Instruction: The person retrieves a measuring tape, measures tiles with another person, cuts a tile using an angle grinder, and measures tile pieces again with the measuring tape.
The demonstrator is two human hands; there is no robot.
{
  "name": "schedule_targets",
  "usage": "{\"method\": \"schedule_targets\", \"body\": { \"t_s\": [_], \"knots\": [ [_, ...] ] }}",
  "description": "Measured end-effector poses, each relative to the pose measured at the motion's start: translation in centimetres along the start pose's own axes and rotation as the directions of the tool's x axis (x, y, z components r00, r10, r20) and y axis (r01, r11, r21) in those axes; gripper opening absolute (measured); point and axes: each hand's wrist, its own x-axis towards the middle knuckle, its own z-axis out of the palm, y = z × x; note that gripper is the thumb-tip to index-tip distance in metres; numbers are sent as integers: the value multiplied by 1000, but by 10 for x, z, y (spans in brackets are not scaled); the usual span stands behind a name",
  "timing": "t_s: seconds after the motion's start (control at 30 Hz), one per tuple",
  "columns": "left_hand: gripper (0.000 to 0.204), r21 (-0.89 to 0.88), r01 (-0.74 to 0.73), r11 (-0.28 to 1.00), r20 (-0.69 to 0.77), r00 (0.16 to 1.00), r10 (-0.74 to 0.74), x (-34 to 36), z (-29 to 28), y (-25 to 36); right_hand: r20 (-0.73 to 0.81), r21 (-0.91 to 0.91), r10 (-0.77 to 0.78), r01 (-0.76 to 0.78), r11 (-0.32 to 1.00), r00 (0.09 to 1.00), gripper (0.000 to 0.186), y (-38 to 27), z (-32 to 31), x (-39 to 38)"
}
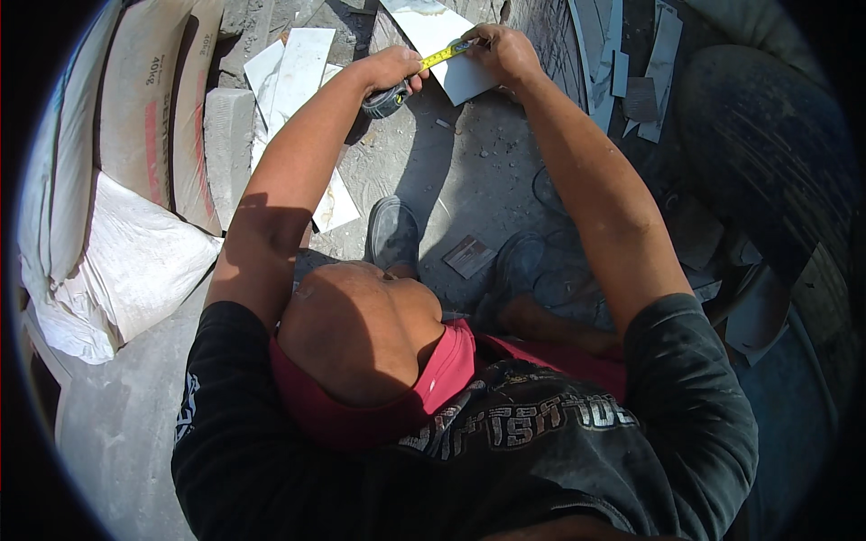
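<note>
Tape: The tape [386, 101] was between your two hands, its dark case at the left and its yellow blade [442, 58] drawn out in a short span.
Left hand: Your left hand [394, 69] was clamped on the tape, with the case hanging just below your fingers.
Right hand: Your right hand [505, 54] looked pinched on the far end of the blade, thumb and fingers together; the exact grip was partly hidden.
Tile: The white tile [465, 79] lay below the blade, one corner pointing toward you. Whether blade and tile touched, you could not tell from above.
Done: The blade was out and spanned from hand to hand across the tile; judging by that, you were at the measuring stage.
Left: No mark could be made out on the tile, and the blade was not yet back in its case, so the reading seemed unfinished.
Offcuts: White pieces [302, 68] lay to the left, beside a grey block [228, 135]; narrow strips [663, 68] lay to the right.
Floor: A small fragment [469, 256] lay on the dusty floor [505, 144] between your shoes [393, 230].
Bags: Full bags [140, 99] stood at the far left, beyond the block.
</note>
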Motion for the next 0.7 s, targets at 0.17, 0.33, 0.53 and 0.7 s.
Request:
{"method": "schedule_targets", "body": {
  "t_s": [0.17, 0.33, 0.53, 0.7],
  "knots": [
    [23, 7, -9, 1000, -4, 1000, 9, 0, 2, 1, -6, -10, -13, 13, 1000, 1000, 25, 2, 0, 0],
    [23, 4, -19, 1000, -17, 1000, 19, -4, 5, 4, -15, -2, -31, 30, 1000, 999, 25, 2, 0, 0],
    [23, 8, -14, 1000, -18, 1000, 14, -2, 4, 2, -19, 9, -28, 28, 1000, 999, 24, 3, 2, 1],
    [24, 5, 1, 1000, -12, 1000, -1, -1, 3, 3, -29, -4, -20, 20, 1000, 999, 23, 2, 2, 1]
  ]
}}
